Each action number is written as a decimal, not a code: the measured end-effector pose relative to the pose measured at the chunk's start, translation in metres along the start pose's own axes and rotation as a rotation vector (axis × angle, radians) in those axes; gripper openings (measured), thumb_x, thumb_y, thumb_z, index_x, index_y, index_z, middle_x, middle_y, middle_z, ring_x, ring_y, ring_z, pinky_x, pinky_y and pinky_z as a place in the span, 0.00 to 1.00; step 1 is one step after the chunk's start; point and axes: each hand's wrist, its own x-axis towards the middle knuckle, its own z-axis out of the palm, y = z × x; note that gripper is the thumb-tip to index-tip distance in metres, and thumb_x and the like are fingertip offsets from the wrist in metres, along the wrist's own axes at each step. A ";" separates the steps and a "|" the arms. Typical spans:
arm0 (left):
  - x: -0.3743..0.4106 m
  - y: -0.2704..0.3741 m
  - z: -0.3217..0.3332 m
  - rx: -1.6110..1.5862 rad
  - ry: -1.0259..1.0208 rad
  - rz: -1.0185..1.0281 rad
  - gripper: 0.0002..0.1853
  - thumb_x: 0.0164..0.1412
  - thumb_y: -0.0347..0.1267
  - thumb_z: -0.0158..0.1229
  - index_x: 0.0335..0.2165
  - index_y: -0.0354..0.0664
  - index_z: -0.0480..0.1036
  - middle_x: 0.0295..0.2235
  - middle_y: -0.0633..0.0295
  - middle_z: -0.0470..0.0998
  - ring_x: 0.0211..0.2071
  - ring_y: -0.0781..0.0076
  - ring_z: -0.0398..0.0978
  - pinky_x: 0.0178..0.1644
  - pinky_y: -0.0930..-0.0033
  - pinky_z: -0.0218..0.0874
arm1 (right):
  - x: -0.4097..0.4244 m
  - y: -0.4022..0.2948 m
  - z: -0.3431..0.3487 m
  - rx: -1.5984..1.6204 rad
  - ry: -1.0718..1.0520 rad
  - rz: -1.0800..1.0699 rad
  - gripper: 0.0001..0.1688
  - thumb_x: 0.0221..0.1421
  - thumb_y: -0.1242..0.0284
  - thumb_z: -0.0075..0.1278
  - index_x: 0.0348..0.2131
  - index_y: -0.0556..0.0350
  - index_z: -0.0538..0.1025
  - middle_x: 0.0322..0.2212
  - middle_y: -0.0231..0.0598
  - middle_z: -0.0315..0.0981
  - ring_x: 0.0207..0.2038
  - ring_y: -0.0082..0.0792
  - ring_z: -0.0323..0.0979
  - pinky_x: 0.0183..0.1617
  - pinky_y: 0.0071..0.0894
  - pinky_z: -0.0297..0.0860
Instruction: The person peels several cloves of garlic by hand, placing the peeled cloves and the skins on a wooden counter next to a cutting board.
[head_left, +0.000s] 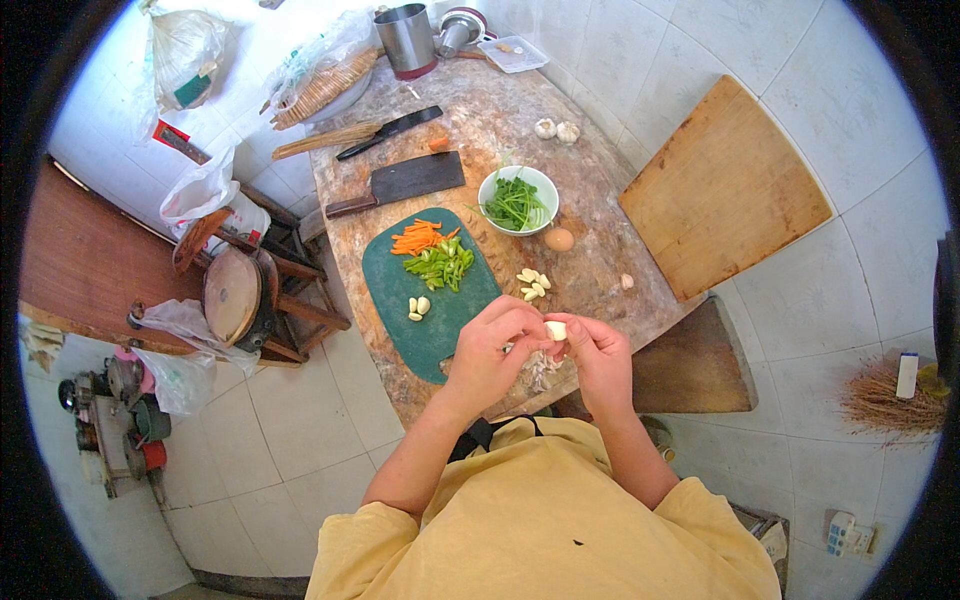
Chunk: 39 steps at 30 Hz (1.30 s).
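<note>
Between the fingertips of my right hand is a pale garlic clove. My left hand meets it at the clove, its thumb and fingers bent close; whether it also grips the clove cannot be told. Beneath both hands lie papery garlic skins. Just beyond them is a small pile of peeled garlic cloves. To the left, a green cutting board holds carrot strips, chopped green pepper and several cloves. An unpeeled clove lies to the right.
Past the board lie a cleaver and a black-bladed knife. A white bowl of green herbs stands beside an egg. Two garlic bulbs lie farther back. A wooden board leans at the right wall; a stool stands left.
</note>
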 end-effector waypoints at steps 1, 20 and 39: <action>-0.001 0.002 0.001 -0.038 0.013 -0.037 0.07 0.44 0.22 0.57 0.27 0.38 0.71 0.28 0.60 0.70 0.29 0.70 0.71 0.30 0.74 0.65 | 0.000 0.000 0.000 0.003 -0.002 0.002 0.16 0.56 0.69 0.43 0.36 0.65 0.74 0.24 0.33 0.72 0.24 0.19 0.67 0.29 0.17 0.64; -0.001 0.002 0.001 -0.096 0.017 -0.079 0.08 0.43 0.20 0.58 0.26 0.37 0.70 0.29 0.61 0.70 0.30 0.74 0.70 0.31 0.77 0.64 | 0.001 0.000 0.000 0.078 -0.014 0.035 0.16 0.57 0.69 0.41 0.35 0.65 0.74 0.24 0.34 0.72 0.24 0.19 0.67 0.29 0.18 0.64; 0.001 -0.005 -0.006 -0.130 -0.050 -0.061 0.05 0.47 0.21 0.52 0.27 0.37 0.65 0.30 0.62 0.64 0.28 0.77 0.66 0.30 0.78 0.61 | 0.003 -0.002 -0.001 -0.013 0.016 -0.012 0.14 0.54 0.72 0.45 0.39 0.63 0.72 0.27 0.34 0.72 0.29 0.20 0.68 0.33 0.18 0.65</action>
